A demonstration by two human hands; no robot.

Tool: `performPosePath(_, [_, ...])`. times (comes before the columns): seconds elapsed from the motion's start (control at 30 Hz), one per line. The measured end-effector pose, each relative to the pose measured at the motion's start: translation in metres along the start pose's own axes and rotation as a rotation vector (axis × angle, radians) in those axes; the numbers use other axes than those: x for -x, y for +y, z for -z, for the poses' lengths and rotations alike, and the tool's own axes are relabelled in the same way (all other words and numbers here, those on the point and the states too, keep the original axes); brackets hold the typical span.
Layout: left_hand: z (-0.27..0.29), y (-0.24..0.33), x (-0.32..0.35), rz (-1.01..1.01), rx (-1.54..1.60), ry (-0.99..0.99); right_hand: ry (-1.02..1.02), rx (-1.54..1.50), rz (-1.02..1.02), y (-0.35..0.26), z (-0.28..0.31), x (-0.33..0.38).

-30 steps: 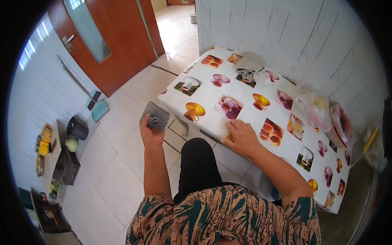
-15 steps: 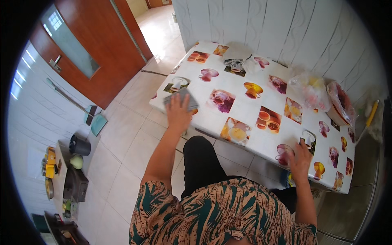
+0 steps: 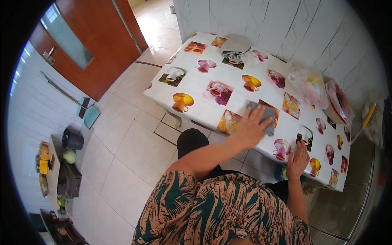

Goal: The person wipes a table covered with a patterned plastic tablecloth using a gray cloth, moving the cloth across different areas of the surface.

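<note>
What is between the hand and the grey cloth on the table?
Nothing visible. The left hand lies flat right on the grey cloth, pressing it to the patterned table cover. The right hand rests on the table's near edge, apart from the cloth.

Shiny wipe-clean plastic tablecloth with printed teacups (image 3: 204, 69), a matt grey soft cloth (image 3: 266, 115) on it, crinkly clear plastic bags (image 3: 307, 85), glossy reddish wooden door (image 3: 98, 45).

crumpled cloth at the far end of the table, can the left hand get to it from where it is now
Probably yes. The left hand presses a grey rag mid-table, and only bare tablecloth lies between it and the crumpled cloth, though it needs a lean forward.
</note>
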State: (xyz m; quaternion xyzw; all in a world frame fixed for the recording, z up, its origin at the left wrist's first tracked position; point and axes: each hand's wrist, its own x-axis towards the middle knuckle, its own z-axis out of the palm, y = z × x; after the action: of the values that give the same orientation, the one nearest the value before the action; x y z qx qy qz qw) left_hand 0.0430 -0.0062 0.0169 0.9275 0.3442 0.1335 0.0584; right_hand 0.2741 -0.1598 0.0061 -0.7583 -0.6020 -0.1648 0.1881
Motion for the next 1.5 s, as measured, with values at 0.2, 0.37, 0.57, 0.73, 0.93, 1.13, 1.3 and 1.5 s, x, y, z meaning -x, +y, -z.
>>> performPosePath(0.2, [0.009,-0.133,0.01,0.296,-0.206,0.22,-0.001,-0.006,-0.047,-0.002,0.001,-0.001])
performPosePath(0.37, [0.039,-0.258,0.083,0.816,-0.314,0.123,-0.021,-0.063,-0.064,-0.002,0.002,-0.004])
performPosePath(0.57, [0.069,-0.303,0.078,1.086,-0.237,0.039,-0.05,-0.101,-0.167,-0.019,0.008,-0.026])
performPosePath(0.73, [0.014,-0.24,0.021,0.459,-0.235,0.219,0.028,-0.048,-0.145,-0.023,0.006,-0.024])
performPosePath(0.93, [-0.002,-0.027,0.03,-0.184,0.109,0.189,0.04,-0.032,-0.129,-0.019,0.002,-0.022])
performPosePath(1.13, [0.019,-0.068,0.038,0.016,-0.042,0.029,0.01,-0.043,-0.126,-0.019,0.004,-0.025])
performPosePath(1.3, [0.042,-0.22,0.094,0.5,-0.251,0.227,0.042,-0.014,-0.101,-0.017,0.002,-0.022])
performPosePath(1.5, [0.049,-0.272,0.086,0.738,-0.231,0.204,0.002,-0.026,-0.13,-0.024,0.005,-0.025])
